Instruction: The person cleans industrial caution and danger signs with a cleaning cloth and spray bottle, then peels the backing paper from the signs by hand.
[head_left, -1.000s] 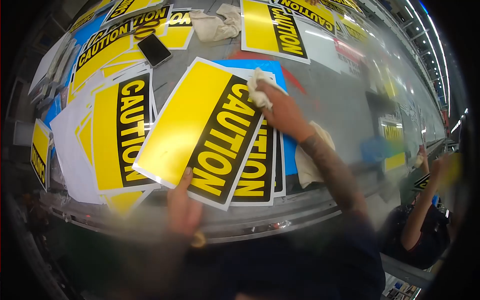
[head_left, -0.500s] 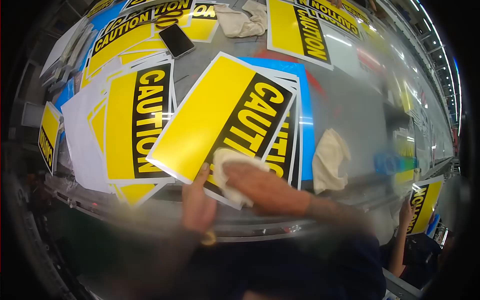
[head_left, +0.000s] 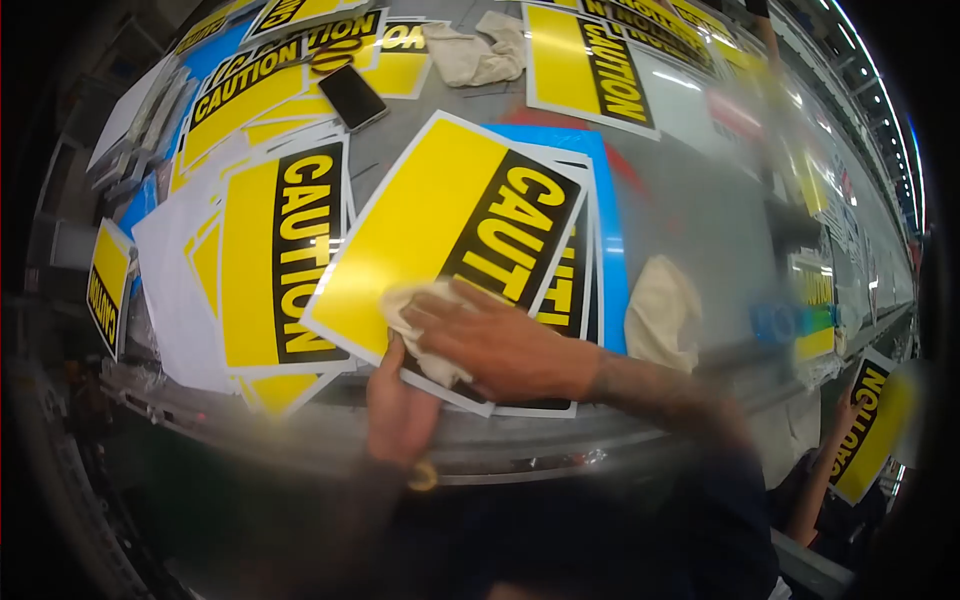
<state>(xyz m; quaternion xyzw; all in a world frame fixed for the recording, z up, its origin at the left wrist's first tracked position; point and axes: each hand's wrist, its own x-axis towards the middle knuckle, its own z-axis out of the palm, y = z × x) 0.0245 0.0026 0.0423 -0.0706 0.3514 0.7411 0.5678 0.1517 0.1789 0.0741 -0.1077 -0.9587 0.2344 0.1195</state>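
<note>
A yellow and black caution sign [head_left: 420, 215] lies tilted on a stack of similar signs in front of me. My left hand [head_left: 402, 410] grips its near edge, thumb on top and the other fingers below. My right hand [head_left: 495, 345] presses a cream cloth [head_left: 405, 305] flat against the sign's face, partly covering the lettering. Blue sheeting [head_left: 612, 240] shows under the stack's right side. A second cream cloth [head_left: 662, 315] rests on the table just right of the stack.
Another pile of caution signs [head_left: 250, 260] sits to the left on white sheets. Farther back are a phone [head_left: 352, 97], scissors [head_left: 335, 55], a crumpled cloth [head_left: 475, 52] and more signs [head_left: 570, 65]. At right, a co-worker's hand holds a caution sign [head_left: 865, 430].
My right hand and the cloth have slid left and slightly up across the sign. My left hand keeps its hold on the edge. The co-worker's sign at right has shifted.
</note>
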